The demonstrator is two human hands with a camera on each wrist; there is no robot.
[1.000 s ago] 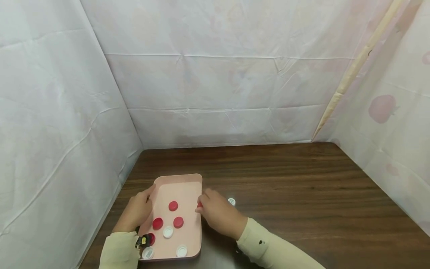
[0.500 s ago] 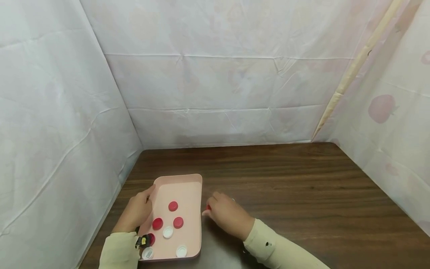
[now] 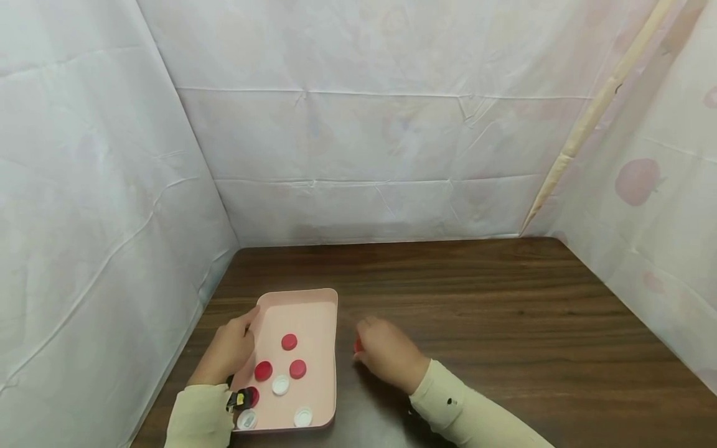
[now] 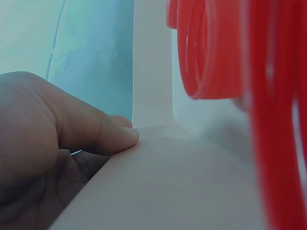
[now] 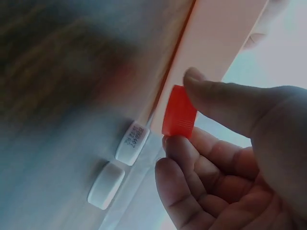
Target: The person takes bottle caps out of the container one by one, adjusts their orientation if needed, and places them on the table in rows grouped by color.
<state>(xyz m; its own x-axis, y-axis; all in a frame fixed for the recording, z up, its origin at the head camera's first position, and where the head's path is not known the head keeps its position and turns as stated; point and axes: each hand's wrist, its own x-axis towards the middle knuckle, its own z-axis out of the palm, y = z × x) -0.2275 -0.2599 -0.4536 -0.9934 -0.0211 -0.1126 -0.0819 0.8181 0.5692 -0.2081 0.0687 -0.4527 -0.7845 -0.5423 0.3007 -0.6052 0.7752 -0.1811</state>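
The right hand (image 3: 390,353) pinches a red cap (image 5: 180,112) between its thumb and fingers (image 5: 181,152), just off the 3 o'clock side of the pink tray (image 3: 313,317), by the tabletop (image 3: 476,311). It looks a slight, tips-only grip to me; the cap could slip and, being round, roll away. Seen from that wrist, two white caps (image 5: 133,143) sit at about 7 o'clock from it, and a careless sweep might knock them. The left hand (image 3: 224,351) pinches the tray's 9 o'clock edge; a tug there could slide the loose caps (image 3: 297,369) inside. The held cap stands on edge, its broad span running about 1 to 7 in the right wrist view; I can't tell where its open face points. The tray's long axis runs roughly 12 to 6.
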